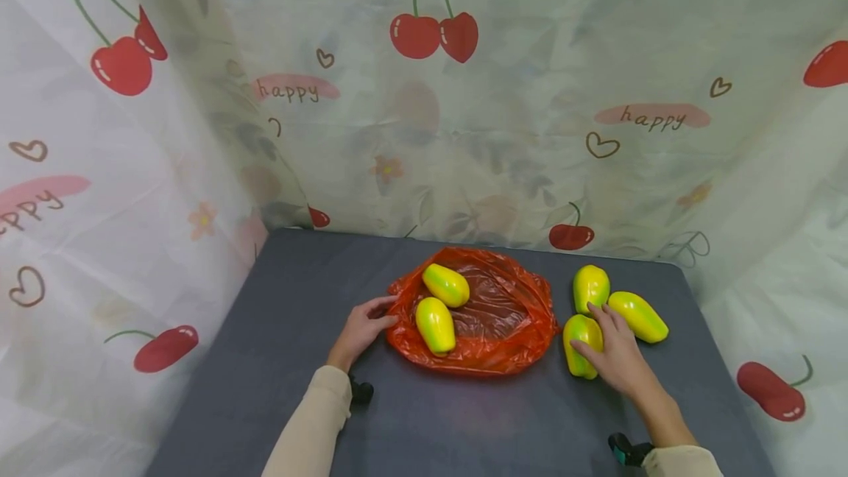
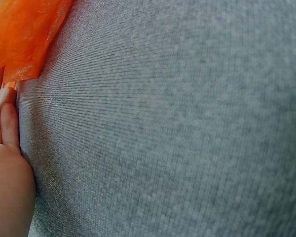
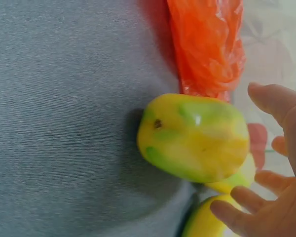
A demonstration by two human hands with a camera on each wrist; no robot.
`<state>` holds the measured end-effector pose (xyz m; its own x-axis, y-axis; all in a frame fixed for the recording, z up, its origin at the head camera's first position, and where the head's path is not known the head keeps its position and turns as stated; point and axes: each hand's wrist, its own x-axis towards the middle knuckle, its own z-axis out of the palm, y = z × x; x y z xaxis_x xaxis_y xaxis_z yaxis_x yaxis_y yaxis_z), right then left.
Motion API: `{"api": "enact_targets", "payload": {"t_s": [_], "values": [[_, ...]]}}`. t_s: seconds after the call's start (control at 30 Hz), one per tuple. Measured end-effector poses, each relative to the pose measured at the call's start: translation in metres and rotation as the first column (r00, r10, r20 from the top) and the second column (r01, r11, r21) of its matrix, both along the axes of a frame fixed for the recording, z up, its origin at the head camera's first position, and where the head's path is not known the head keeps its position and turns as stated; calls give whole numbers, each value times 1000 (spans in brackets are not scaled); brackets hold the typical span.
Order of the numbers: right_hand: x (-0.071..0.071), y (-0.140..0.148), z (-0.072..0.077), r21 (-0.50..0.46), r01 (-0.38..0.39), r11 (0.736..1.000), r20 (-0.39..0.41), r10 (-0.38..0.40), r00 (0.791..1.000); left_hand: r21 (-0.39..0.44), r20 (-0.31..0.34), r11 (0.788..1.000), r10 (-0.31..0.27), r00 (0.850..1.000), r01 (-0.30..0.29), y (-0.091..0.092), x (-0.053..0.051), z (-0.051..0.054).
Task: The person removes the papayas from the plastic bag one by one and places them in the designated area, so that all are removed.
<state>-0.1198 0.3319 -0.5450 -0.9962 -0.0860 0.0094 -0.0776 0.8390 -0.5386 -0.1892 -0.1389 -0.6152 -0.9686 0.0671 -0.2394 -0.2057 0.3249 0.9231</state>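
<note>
A red plastic bag [image 1: 497, 368] lies spread with its mouth up, two yellow-green papayas [image 1: 435, 326] inside at its left. My left hand [image 1: 361, 330] holds the bag's left rim between thumb and fingers; in the left wrist view its fingers [image 2: 10, 123] meet the orange-looking plastic [image 2: 27, 39]. To the right of the bag, my right hand [image 1: 619, 355] reaches over the nearest papaya [image 1: 580, 359] with thumb and fingers spread. The right wrist view shows a gap between this papaya [image 3: 192, 138] and the hand [image 3: 274, 197]. Two more papayas [image 1: 591, 287] lie just beyond.
Everything lies on a dark grey cloth-covered table [image 1: 278, 300]. Hanging sheets [image 1: 530, 131] printed with cherries and hearts enclose its back and sides. A black wrist device [image 1: 361, 391] is on the left arm, another [image 1: 626, 450] on the right.
</note>
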Motion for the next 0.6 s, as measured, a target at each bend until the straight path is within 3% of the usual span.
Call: {"api": "enact_targets", "payload": {"t_s": [0.33, 0.6], "values": [[-7, -23, 22, 75, 38, 996, 38, -41, 998, -9, 9, 1000, 3, 1000, -3, -1, 0, -1], [-14, -43, 30, 170, 28, 985, 50, -37, 998, -4, 16, 1000, 8, 1000, -7, 0, -1, 0]]}}
